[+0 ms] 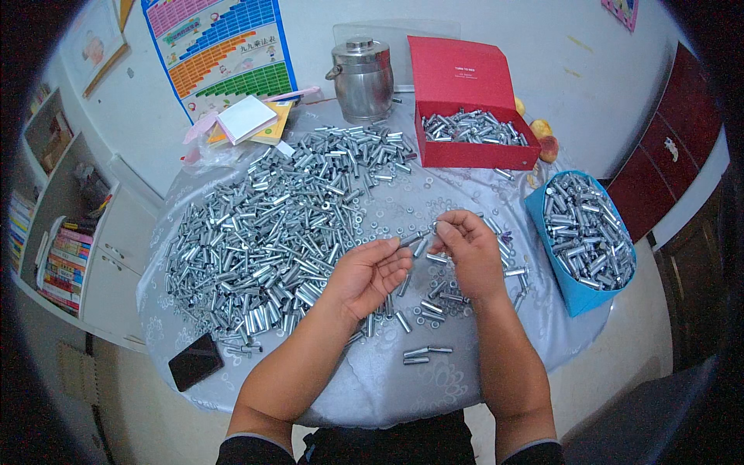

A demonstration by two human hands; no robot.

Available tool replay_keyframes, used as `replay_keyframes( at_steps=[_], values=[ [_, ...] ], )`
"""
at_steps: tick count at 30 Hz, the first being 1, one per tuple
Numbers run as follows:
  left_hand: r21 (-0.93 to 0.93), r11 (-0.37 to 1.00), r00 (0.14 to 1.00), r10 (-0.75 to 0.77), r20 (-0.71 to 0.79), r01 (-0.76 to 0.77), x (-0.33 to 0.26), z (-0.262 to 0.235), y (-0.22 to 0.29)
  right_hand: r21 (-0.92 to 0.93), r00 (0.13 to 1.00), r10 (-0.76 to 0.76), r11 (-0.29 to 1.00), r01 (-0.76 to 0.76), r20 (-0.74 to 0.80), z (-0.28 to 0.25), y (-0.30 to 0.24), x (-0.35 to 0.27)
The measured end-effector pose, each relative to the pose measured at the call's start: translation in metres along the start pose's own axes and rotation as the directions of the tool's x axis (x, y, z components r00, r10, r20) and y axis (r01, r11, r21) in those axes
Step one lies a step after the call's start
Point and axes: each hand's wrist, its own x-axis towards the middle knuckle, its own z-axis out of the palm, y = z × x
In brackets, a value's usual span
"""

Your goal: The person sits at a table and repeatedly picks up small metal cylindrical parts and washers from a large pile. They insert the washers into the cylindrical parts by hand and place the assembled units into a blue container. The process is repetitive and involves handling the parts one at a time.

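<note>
Above the middle of the table, a thin metal bolt spans the gap between my two hands. My left hand pinches one end between thumb and forefinger, its other fingers curled in. At the opposite end, the thumb and forefinger of my right hand are closed; a small ring-like piece seems to be there, too small to name surely. A large heap of silvery bolts and sleeves spreads to the left of my hands. Loose washers lie just beyond them, and a few sleeves lie between my forearms.
A red box of metal parts stands at the back right. Farther right, a blue fabric bin is full of them. A steel pot, fruit and notepads stand behind. A black phone lies near the front left edge.
</note>
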Motion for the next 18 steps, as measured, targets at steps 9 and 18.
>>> replay_keyframes(
  at_steps=[9, 18],
  values=[
    [0.012, 1.000, 1.000, 0.008, -0.015, -0.008, 0.0010, -0.0012, -0.0023, 0.049, 0.989, 0.120, 0.991, -0.125, 0.084, -0.0033, 0.0017, -0.0006],
    [-0.026, 1.000, 0.999, -0.015, 0.028, 0.016, 0.0022, -0.0033, -0.0019, -0.080, 0.995, 0.088, 0.993, -0.084, 0.048, 0.0006, -0.0013, -0.0029]
  ],
)
